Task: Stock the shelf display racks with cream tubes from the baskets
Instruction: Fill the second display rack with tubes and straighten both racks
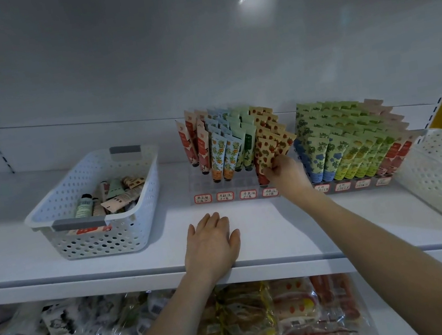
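My right hand (283, 173) pinches a strawberry-print cream tube (266, 155), near upright and cap down, at the display rack (202, 186) just ahead, while my left hand (211, 242) lies spread on the shelf (113, 267), the nearer one to the basket (46, 214) of loose tubes (114, 191) off to its left.

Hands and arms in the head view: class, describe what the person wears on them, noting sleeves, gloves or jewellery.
Nothing is worn. The left hand and right hand are bare, without gloves, and no ring shows. The left forearm and right forearm are uncovered as far as the frame's edge: no sleeve, watch or bracelet.
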Demonstrator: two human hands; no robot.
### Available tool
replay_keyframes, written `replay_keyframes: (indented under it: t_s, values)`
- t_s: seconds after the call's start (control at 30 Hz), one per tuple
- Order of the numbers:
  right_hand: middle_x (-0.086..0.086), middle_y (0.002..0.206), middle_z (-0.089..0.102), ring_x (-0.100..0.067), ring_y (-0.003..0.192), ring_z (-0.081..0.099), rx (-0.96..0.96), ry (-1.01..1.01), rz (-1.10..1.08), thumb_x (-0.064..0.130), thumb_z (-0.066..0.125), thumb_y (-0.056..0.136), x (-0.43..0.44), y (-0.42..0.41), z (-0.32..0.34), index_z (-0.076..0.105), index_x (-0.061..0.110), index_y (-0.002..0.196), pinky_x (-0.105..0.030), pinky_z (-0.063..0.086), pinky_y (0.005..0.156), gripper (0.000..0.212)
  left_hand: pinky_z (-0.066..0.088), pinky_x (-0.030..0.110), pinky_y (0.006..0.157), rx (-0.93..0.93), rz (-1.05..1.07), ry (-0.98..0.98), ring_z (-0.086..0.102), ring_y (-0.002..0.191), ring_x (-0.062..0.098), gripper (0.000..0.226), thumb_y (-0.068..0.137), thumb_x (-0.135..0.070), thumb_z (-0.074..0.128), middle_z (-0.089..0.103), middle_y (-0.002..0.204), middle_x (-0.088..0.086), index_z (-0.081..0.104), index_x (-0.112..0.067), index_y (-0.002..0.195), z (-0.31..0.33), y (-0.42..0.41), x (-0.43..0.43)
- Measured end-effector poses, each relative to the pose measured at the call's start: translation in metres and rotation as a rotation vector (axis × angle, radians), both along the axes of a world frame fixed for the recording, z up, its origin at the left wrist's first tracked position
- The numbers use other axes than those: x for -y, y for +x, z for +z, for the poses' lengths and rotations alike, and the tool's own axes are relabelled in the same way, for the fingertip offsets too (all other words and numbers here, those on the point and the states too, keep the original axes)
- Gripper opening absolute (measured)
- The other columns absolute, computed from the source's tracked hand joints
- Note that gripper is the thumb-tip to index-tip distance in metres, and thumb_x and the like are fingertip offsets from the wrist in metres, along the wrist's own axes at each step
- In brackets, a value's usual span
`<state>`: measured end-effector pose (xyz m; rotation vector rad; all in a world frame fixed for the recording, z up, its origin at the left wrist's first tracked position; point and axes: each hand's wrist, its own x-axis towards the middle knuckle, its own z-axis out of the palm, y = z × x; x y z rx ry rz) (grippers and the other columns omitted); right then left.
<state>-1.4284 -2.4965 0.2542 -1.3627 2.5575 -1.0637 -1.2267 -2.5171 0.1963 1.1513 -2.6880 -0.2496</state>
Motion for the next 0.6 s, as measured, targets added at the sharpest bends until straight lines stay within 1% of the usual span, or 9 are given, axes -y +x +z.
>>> replay_keyframes:
  t_s: [0.1,0.17,0.23,0.33,0.47,0.6]
  values:
    - [0.001,0.053,0.035,-0.008,0.048,0.032,-0.028,-0.015,0.003,0.012,0.053,0.090,-0.0012,0.0003,0.0008,0.026,0.018,0.057,-0.022,0.023,0.044,0.043,0.032,0.044,0.108,-0.007,0.002,0.007,0.044,0.121,0.019,0.039,0.098,-0.040,0.028,0.053,0.126,0.002,0.052,-0.015,0.117,-0.0012,0.0005,0.0001]
    - [0.001,0.052,0.035,-0.009,0.048,0.033,-0.025,-0.021,0.005,0.012,0.054,0.089,-0.0028,0.0013,0.0017,0.027,0.016,0.056,-0.029,0.025,0.046,0.043,0.031,0.044,0.108,-0.007,0.001,0.008,0.043,0.121,0.020,0.039,0.098,-0.040,0.028,0.053,0.126,0.002,0.052,-0.015,0.116,-0.0015,-0.0001,0.0003]
    - [0.001,0.052,0.036,-0.009,0.049,0.034,-0.009,-0.022,0.007,0.013,0.055,0.089,-0.0044,0.0022,0.0028,0.029,0.016,0.057,-0.028,0.026,0.053,0.042,0.031,0.044,0.108,-0.008,0.000,0.010,0.043,0.122,0.020,0.039,0.098,-0.040,0.028,0.052,0.126,0.003,0.052,-0.015,0.116,-0.0015,-0.0003,0.0005]
    - [0.001,0.052,0.035,-0.009,0.049,0.033,-0.009,-0.028,0.015,0.013,0.055,0.090,-0.0059,0.0034,0.0042,0.028,0.017,0.057,-0.030,0.024,0.053,0.042,0.033,0.044,0.106,-0.010,0.000,0.008,0.044,0.120,0.021,0.039,0.098,-0.040,0.029,0.053,0.125,0.004,0.052,-0.014,0.115,-0.0019,-0.0004,0.0009]
    - [0.002,0.053,0.037,-0.008,0.050,0.035,-0.016,-0.034,0.026,0.015,0.053,0.090,-0.0061,0.0039,0.0034,0.028,0.019,0.058,-0.027,0.029,0.058,0.041,0.034,0.044,0.105,-0.004,0.004,0.011,0.044,0.119,0.022,0.039,0.098,-0.040,0.028,0.052,0.125,0.005,0.052,-0.014,0.115,-0.0015,-0.0005,0.0014]
    - [0.000,0.053,0.038,-0.010,0.051,0.037,0.002,-0.036,0.025,0.015,0.053,0.090,-0.0075,0.0039,0.0032,0.031,0.016,0.059,-0.026,0.031,0.058,0.038,0.033,0.044,0.105,-0.003,0.005,0.012,0.043,0.120,0.021,0.040,0.098,-0.040,0.028,0.052,0.126,0.005,0.052,-0.014,0.115,-0.0015,-0.0005,0.0013]
